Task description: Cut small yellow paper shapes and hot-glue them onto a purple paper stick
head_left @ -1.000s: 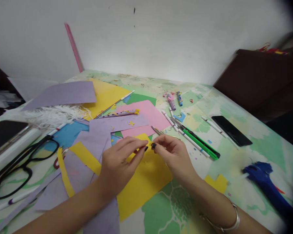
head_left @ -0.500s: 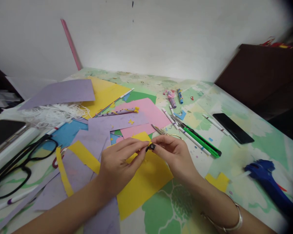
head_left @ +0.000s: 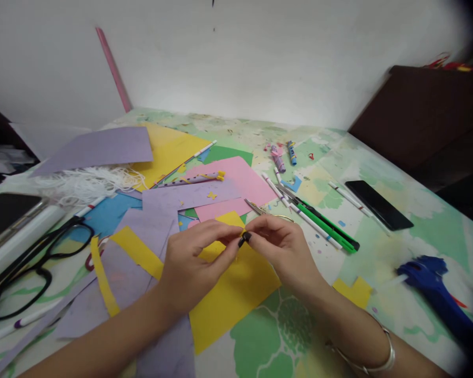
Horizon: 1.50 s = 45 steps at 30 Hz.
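Observation:
My left hand (head_left: 201, 260) and my right hand (head_left: 281, 249) meet fingertip to fingertip, pinching a tiny yellow paper piece (head_left: 244, 232) that is mostly hidden by the fingers. Below them lies a yellow paper sheet (head_left: 232, 299). Gold-handled scissors (head_left: 256, 207) rest just beyond my right hand, partly covered by it. Farther back, a purple paper strip (head_left: 161, 198) carries a small yellow butterfly-shaped cutout (head_left: 212, 195). A rolled purple paper stick (head_left: 191, 180) with dark dots and a yellow end lies along its far edge.
To the right are a green box cutter (head_left: 327, 226), white markers (head_left: 317, 226), a phone (head_left: 378, 205) and a blue glue gun (head_left: 433, 286). At left are black glasses (head_left: 43, 268), white string (head_left: 90, 181) and yellow strips (head_left: 137, 252). Two small decorated rolls (head_left: 278, 159) stand farther back.
Both hands stay together over the yellow sheet, with the fingertips shifting slightly against each other. The view has moved a little; nothing else visibly changes.

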Available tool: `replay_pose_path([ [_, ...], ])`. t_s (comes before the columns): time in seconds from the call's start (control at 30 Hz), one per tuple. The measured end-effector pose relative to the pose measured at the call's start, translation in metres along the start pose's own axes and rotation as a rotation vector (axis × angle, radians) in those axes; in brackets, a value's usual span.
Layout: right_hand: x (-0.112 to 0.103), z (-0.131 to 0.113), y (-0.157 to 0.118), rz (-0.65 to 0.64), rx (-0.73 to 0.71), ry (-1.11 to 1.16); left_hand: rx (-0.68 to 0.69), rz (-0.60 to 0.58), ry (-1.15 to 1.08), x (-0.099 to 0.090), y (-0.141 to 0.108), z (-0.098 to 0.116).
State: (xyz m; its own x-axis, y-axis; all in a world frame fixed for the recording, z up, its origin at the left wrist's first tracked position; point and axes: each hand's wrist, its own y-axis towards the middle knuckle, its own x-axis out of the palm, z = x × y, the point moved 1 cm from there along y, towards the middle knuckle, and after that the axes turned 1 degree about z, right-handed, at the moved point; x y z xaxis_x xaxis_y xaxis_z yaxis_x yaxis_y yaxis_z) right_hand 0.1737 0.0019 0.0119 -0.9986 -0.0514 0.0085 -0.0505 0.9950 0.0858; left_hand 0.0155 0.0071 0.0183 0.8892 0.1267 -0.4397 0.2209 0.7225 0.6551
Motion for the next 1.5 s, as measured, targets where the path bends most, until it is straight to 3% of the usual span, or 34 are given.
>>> replay_pose_path([
  [0.2, 0.0, -0.001, 0.0, -0.025, -0.049, -0.044, -0.356, -0.066, -0.251, 0.001, 0.003, -0.004],
  [0.37, -0.001, -0.002, 0.002, -0.043, 0.006, -0.063, -0.613, -0.089, -0.539, 0.002, 0.006, -0.007],
  [0.7, -0.002, -0.005, 0.003, -0.045, 0.081, -0.055, -0.831, -0.134, -0.756, 0.007, 0.003, -0.015],
  [0.97, -0.003, -0.004, 0.002, -0.03, 0.115, -0.059, -0.825, -0.076, -0.711, 0.002, 0.005, -0.012],
  [1.2, -0.004, -0.005, 0.003, -0.046, 0.103, -0.05, -0.716, -0.217, -0.559, 0.001, 0.007, -0.007],
  [1.5, -0.006, -0.002, 0.006, -0.058, 0.078, -0.093, -0.725, -0.168, -0.497, 0.001, 0.01, -0.011],
])
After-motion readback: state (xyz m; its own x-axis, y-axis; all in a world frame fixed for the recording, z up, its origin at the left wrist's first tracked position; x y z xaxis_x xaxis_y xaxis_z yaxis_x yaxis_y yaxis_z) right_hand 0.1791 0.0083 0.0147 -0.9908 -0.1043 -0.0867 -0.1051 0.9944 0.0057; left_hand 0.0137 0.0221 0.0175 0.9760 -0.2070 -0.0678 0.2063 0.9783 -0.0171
